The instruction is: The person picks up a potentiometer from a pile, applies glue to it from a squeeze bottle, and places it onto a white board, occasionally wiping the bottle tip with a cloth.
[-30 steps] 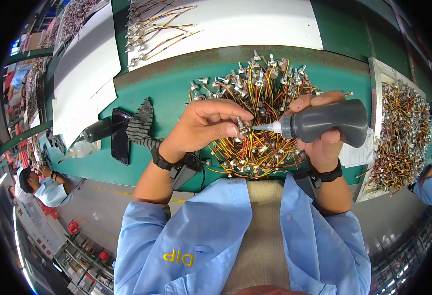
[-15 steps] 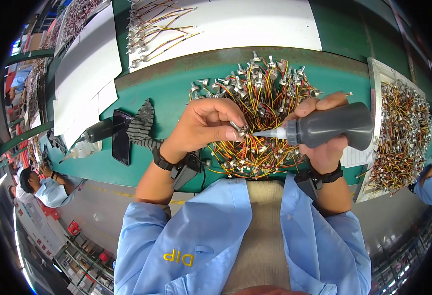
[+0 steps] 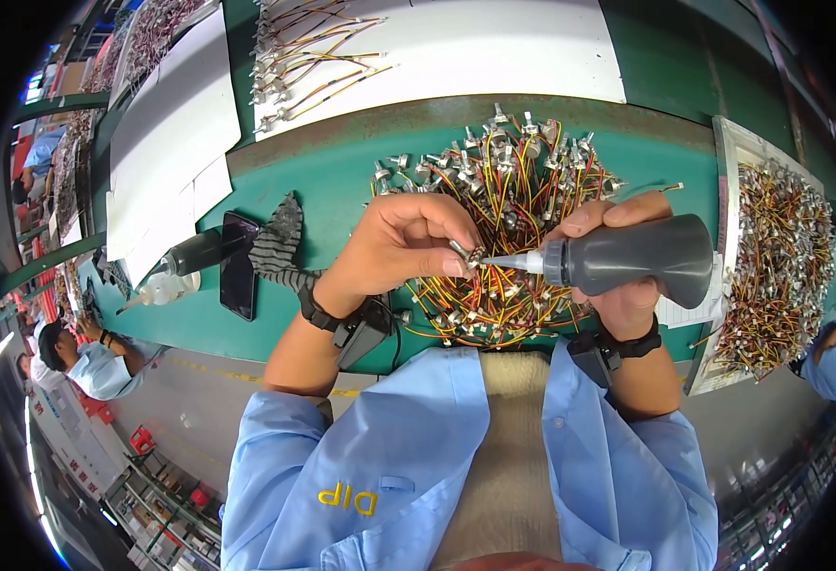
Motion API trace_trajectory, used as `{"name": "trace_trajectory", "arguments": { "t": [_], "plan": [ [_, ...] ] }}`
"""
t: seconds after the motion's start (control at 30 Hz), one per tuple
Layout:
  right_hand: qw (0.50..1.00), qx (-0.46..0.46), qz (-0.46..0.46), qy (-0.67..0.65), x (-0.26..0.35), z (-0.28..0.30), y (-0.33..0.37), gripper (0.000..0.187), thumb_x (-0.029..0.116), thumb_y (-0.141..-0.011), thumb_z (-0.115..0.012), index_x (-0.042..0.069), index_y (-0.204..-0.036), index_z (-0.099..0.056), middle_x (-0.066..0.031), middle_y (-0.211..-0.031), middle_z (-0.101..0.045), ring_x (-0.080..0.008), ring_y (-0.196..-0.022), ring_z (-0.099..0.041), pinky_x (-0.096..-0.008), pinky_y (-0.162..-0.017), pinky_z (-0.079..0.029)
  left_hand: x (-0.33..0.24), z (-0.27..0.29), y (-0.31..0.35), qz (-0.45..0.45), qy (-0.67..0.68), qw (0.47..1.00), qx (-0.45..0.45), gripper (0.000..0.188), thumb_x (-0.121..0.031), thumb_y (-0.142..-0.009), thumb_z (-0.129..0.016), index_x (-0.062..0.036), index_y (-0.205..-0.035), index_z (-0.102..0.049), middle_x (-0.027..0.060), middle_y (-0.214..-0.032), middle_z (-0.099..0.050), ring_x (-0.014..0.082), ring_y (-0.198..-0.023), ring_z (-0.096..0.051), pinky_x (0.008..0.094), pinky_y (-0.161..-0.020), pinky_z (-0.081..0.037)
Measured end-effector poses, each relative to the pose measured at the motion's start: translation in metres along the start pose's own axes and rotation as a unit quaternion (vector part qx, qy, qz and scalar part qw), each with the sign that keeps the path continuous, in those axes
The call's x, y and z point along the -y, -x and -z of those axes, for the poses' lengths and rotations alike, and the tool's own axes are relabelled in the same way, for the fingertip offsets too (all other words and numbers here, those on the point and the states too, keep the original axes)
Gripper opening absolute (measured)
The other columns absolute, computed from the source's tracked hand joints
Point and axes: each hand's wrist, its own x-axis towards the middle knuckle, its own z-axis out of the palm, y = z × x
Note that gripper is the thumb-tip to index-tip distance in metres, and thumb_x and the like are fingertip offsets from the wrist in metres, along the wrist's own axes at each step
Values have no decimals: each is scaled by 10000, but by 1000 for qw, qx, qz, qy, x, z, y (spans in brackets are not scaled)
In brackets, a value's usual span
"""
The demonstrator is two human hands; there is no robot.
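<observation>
Between the thumb and fingers of my left hand (image 3: 408, 246) is a small metal potentiometer (image 3: 471, 255), its shaft tilted up to the left. My right hand (image 3: 622, 300) is wrapped round a dark grey squeeze bottle (image 3: 641, 257) lying nearly level. The bottle's pale nozzle (image 3: 513, 261) points left, its tip at or very near the potentiometer; whether they touch I cannot tell. Under and behind both hands lies a heap of wired potentiometers (image 3: 522, 171) with red, yellow and black leads on the green mat.
A phone (image 3: 239, 266), a striped cloth (image 3: 280, 238), and a second dark bottle (image 3: 194, 252) beside a clear one (image 3: 166, 288) lie left. White sheets (image 3: 166, 143) lie farther left. Wired potentiometers line a white board (image 3: 475, 48) at the back. A full tray (image 3: 730, 190) stands right.
The squeeze bottle has shifted slightly left and tilted a little, its nozzle tip now closer to the potentiometer. My left hand keeps its hold, nearly still.
</observation>
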Motion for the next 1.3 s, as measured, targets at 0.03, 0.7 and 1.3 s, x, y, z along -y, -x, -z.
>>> {"name": "trace_trajectory", "arguments": {
  "t": [0.03,0.7,1.3],
  "plan": [
    [1000,0,0,-6,0,0,0,642,491,-749,-752,66,-1115,-440,-186,-1058,-605,-131,-490,-557,-358,-682,-572,0,0,0,0,0,1000,0,182,-36,-781,-743,5,-909,-621,145,-953,-581,185,-865,-603,303,-752,-584],
    [983,-18,2,-181,10,7,-1,641,507,-773,-727,85,-1143,-415,-113,-1080,-593,-244,-815,-660,-400,-739,-576,-10,-2,-2,-27,54,998,7,131,58,-870,-602,50,-996,-639,137,-968,-620,234,-856,-681,322,-741,-573],
    [970,194,148,-7,12,1,1,705,296,-793,-771,107,-1324,-348,-194,-1387,-436,-327,-828,-676,-546,-920,-452,-17,-19,7,-253,-191,942,-108,185,80,-721,-740,20,-892,-702,140,-896,-644,222,-845,-666,315,-720,-559]
  ]
}}
